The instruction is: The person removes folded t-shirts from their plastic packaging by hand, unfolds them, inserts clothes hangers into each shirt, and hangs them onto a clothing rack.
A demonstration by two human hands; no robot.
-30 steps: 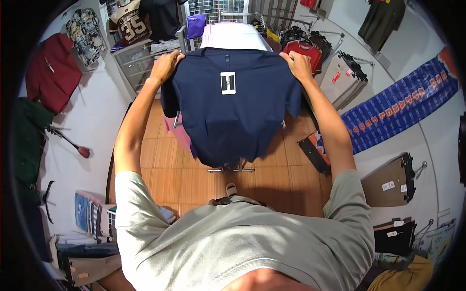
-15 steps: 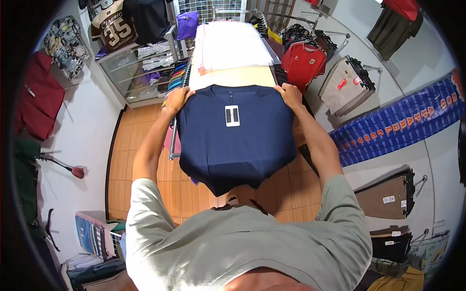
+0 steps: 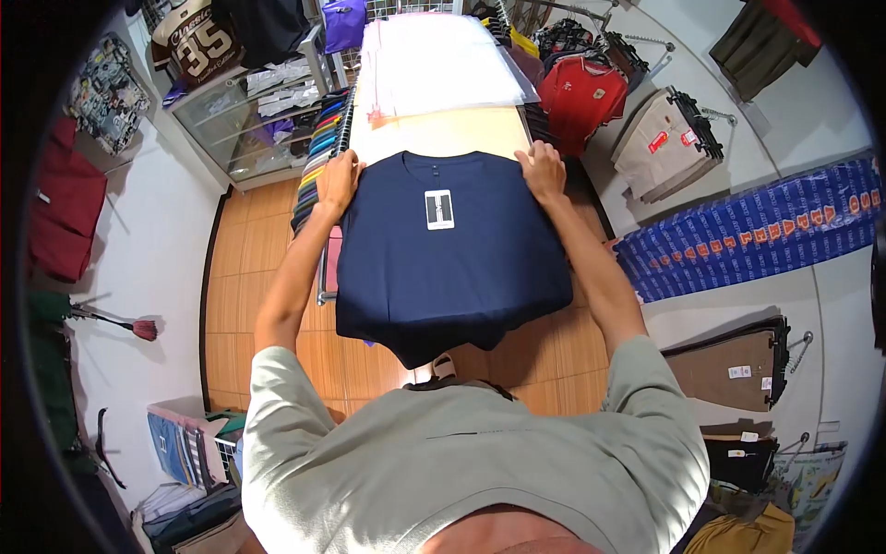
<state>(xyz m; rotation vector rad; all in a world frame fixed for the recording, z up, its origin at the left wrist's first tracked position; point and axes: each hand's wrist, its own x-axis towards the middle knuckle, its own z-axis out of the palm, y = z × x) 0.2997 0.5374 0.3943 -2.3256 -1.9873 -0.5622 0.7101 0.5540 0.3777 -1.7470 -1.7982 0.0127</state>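
Note:
A navy blue T-shirt (image 3: 452,268) lies front up, its collar end over the pale board (image 3: 434,137) and its hem drooping toward me. Below the neckline sits a black-and-white label (image 3: 439,210). My left hand (image 3: 340,182) is closed at the shirt's left shoulder, fingers curled at the edge of the cloth. At the opposite shoulder, my right hand (image 3: 543,172) pinches the fabric with bent fingers. Some fingertips of both hands are hidden. Beyond the collar rests a stack of clear plastic bags (image 3: 443,65).
Colourful garments hang along a rack (image 3: 323,152) left of the board. A glass display case (image 3: 245,120) stands farther left. Red shirts (image 3: 581,97) and folded trousers (image 3: 660,148) hang at the right wall, above a blue banner (image 3: 748,231). Tiled floor (image 3: 249,305) shows below.
The shirt now lies flatter and spreads wider near its hem. Both hands have shifted slightly down along the shoulder edges, and the view has tilted a little.

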